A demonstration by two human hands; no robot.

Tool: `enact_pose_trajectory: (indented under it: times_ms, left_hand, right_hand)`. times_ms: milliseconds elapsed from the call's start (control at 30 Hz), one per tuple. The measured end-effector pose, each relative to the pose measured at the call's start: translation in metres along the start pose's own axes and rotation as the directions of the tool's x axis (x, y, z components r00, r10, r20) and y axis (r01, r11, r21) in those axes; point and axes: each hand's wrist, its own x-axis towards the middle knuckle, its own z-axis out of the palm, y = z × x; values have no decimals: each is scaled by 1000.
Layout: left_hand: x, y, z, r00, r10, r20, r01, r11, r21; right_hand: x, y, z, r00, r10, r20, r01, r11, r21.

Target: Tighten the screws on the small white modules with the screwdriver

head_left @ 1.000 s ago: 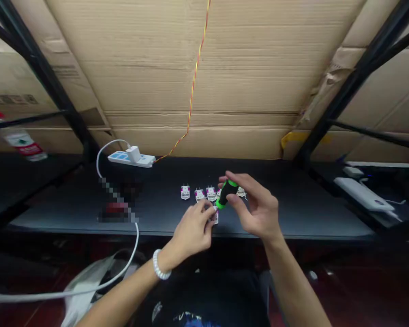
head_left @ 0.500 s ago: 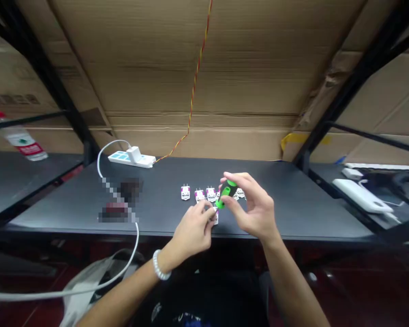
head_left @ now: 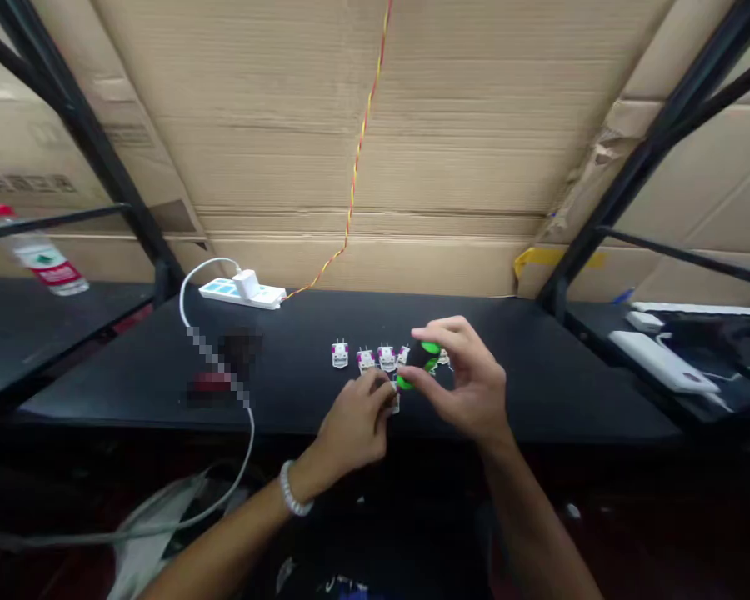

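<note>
My right hand (head_left: 466,383) is closed round a short screwdriver with a black and green handle (head_left: 420,362), tip pointing down and left. My left hand (head_left: 356,421) pinches a small white and pink connector part (head_left: 394,402) on the black table (head_left: 568,400), right under the screwdriver's tip. Behind my hands, a row of several like white and pink parts (head_left: 366,357) stands on the table.
A white power strip (head_left: 241,292) with a plugged charger and white cable lies at the back left. A blurred dark object (head_left: 222,371) sits left of the parts. Cardboard walls and black frame bars surround the table. White devices (head_left: 656,360) lie on the right shelf, a bottle (head_left: 37,254) at far left.
My right hand has tipped the screwdriver lower and closer to the part in my left hand. My left hand has stayed in place.
</note>
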Motion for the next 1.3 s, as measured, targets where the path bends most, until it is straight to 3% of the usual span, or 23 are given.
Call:
enact_pose_trajectory:
  times_ms: [100,233,400,467,600,800,967,1167,1300]
  left_hand:
    - [0,0,0,1000,-4,-5,4,1000,9]
    - [0,1,-1,1000,2,5,-2,1000,0]
    - [0,1,1,1000,-4,7,4,1000,21]
    - [0,2,1,1000,-6,4,6,1000,27]
    - [0,2,1,1000,-4,7,4,1000,29]
    - [0,2,1,1000,12,-5,-11,999,51]
    - [0,3,0,1000,15,9,-15,999,29]
    - [1,3,0,1000,14,-6,-13,998,63]
    - [1,4,0,1000,25,-5,-25,999,48]
  right_hand:
    - [0,-1,3,1000,-28,-3,28,999,-19]
    - [-3,1,6,996,31,83,-44,986,160]
    - [-3,4,8,999,-8,-51,8,1000,-18]
    - [-2,3,7,999,-22,-24,21,999,-25]
    - [-1,-2,4,992,32,120,-49,990,136]
    - [1,-7,3,999,-37,-8,36,999,-40]
    - [-2,-7,2,991,42,124,-59,988,142]
    - [0,-5,3,1000,-23,9,23,1000,-7]
    - [-1,-3,1,997,-5,78,-1,997,79]
